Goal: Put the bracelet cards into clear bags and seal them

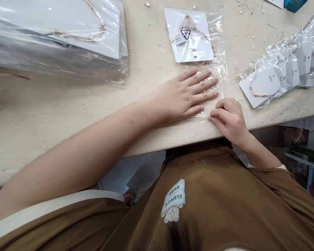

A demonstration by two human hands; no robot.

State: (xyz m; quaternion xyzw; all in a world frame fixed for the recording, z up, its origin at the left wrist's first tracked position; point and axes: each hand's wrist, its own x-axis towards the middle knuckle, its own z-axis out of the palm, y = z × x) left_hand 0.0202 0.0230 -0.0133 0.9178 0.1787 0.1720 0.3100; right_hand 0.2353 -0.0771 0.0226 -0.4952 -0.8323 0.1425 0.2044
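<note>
My left hand (184, 92) lies flat with its fingers spread, pressing on the lower part of a clear plastic bag (221, 66). Inside that bag, beyond my fingertips, is a white card (205, 48) with a jewelry chain and a small price tag, a recycling mark printed over it. Close to the table's front edge, my right hand (231, 120) is closed, thumb and forefinger pinched at the near corner of the same bag. A thin reddish line shows along the bag's near edge. My right fingertips partly hide that corner.
Several bagged jewelry cards (265, 85) lie overlapping on the right. A larger stack of bagged cards (99, 48) fills the upper left. Small white dots (147, 4) and scraps are scattered on the table (75, 122). A teal object (294, 5) stands at the top right.
</note>
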